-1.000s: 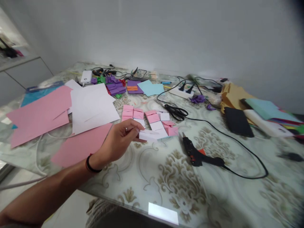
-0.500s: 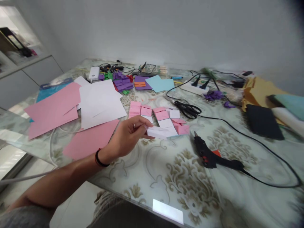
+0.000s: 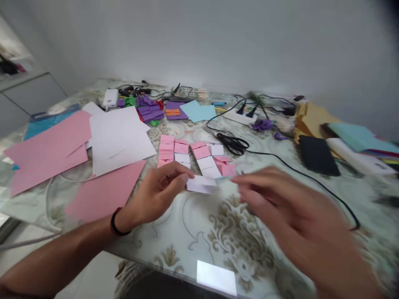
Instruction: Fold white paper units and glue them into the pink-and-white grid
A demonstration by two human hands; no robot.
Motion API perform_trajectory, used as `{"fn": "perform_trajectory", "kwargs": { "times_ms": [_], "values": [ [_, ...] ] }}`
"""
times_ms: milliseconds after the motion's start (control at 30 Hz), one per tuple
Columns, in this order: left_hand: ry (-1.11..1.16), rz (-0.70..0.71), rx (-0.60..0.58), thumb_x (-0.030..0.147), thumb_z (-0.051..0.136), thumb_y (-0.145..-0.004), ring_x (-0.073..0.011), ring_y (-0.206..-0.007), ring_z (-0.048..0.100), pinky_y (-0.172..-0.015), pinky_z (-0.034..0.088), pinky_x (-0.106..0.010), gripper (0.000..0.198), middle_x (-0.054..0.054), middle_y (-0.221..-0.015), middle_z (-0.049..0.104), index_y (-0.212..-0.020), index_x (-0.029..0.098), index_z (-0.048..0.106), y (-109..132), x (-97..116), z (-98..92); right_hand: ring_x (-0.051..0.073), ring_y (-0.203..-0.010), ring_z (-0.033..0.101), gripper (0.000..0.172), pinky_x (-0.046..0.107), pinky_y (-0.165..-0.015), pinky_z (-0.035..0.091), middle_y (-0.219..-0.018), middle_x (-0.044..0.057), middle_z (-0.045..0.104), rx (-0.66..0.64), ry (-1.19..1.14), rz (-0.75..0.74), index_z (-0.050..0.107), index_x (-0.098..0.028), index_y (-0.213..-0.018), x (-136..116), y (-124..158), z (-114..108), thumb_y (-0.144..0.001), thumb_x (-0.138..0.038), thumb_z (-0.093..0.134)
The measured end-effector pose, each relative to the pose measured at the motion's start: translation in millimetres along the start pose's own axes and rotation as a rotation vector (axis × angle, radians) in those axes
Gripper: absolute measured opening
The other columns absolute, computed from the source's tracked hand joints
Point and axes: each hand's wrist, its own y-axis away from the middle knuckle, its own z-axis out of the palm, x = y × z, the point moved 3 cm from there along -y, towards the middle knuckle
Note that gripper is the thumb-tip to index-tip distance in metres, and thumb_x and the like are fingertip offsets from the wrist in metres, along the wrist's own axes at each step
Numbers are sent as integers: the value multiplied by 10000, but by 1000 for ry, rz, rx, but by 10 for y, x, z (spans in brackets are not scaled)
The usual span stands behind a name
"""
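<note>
My left hand [image 3: 163, 189] pinches a small folded piece of white paper [image 3: 202, 184] between thumb and fingers, just above the table. To the right, my right hand [image 3: 280, 207] is blurred by motion, with thumb and index finger a little apart and nothing visible between them. It hides most of the glue gun, whose thin dark tip [image 3: 242, 172] barely shows past the fingers. Behind the left hand lie folded pink papers [image 3: 166, 147] and folded white papers [image 3: 209, 167], arranged in short rows. Black-handled scissors [image 3: 233, 144] rest behind these.
Large white sheets [image 3: 120, 141] and pink sheets [image 3: 51, 143] spread over the left. Purple folded papers [image 3: 150, 111] and light blue paper [image 3: 202, 112] lie at the back. A white power strip [image 3: 238, 116] trails black cords rightward, near a dark flat case [image 3: 318, 155].
My right hand has come into view from the right, covering the glue gun. My left hand still holds the white paper, now tilted flatter. The view has shifted right.
</note>
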Motion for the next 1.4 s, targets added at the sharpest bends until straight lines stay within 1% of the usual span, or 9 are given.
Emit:
{"fn": "perform_trajectory", "kwargs": {
  "times_ms": [133, 300, 433, 667, 867, 1000, 1167, 1300, 1400],
  "values": [
    [-46, -14, -27, 240, 616, -1015, -88, -733, 631, -625, 480, -175, 154, 6, -847, 751, -997, 206, 765, 5, -3, 30, 189, -863, 689, 207, 290, -689, 563, -946, 47, 708, -102, -300, 195, 729, -225, -1027, -42, -264, 235, -1036, -358, 569],
    [-56, -78, -60, 230, 669, -985, -93, -771, 692, -638, 502, -163, 91, 4, -908, 798, -997, 221, 759, 19, -49, 80, 135, -689, 610, 218, 246, -589, 534, -826, 8, 636, -181, -547, 365, 704, -188, -993, 131, -213, 415, -953, -400, 665],
    [-57, -124, -78, 194, 698, -951, -86, -740, 686, -612, 495, -156, 66, 12, -900, 802, -966, 223, 755, 22, -81, 114, 118, -635, 588, 234, 255, -589, 530, -801, -4, 618, -259, -574, 423, 700, -179, -927, 188, -185, 448, -923, -414, 702],
    [31, -207, -126, 168, 711, -919, -88, -709, 670, -597, 490, -163, 43, 16, -801, 755, -932, 200, 735, -30, -130, 156, 139, -716, 605, 186, 257, -593, 485, -836, 16, 661, -227, -439, 326, 714, -186, -820, 210, -183, 458, -926, -338, 714],
    [9, -323, -218, 313, 759, -919, -146, -788, 705, -655, 533, -224, 135, -23, -890, 769, -1007, 210, 750, -16, -232, 136, 137, -737, 612, 157, 250, -608, 465, -827, 2, 672, -239, -329, 222, 716, -199, -797, 207, -168, 472, -938, -266, 725],
    [-193, -249, -244, 369, 746, -922, -198, -1013, 695, -678, 536, -225, 147, -53, -1107, 741, -945, 233, 797, -46, -235, 116, 141, -751, 620, 142, 253, -622, 464, -818, 0, 674, -239, -306, 191, 719, -198, -800, 189, -164, 484, -934, -242, 737],
    [-247, -196, -294, 316, 713, -935, -161, -920, 679, -699, 545, -228, 144, -42, -1045, 707, -866, 225, 801, -70, -209, 135, 130, -704, 596, 141, 251, -607, 444, -794, -6, 660, -269, -276, 182, 723, -190, -799, 170, -165, 483, -933, -228, 745],
    [-274, -122, -283, 262, 755, -888, -175, -947, 666, -744, 571, -253, 137, -55, -1062, 663, -771, 219, 810, -75, -212, 140, 118, -658, 573, 146, 247, -597, 416, -756, -16, 651, -365, -205, 152, 725, -185, -786, 155, -172, 479, -930, -170, 744],
    [-292, -112, -298, 268, 764, -891, -170, -908, 670, -752, 560, -263, 152, -45, -1005, 666, -753, 220, 805, -81, -238, 138, 121, -656, 570, 154, 252, -621, 414, -728, -19, 641, -375, -133, 98, 726, -183, -785, 161, -183, 467, -937, -174, 753]
  ]
}}
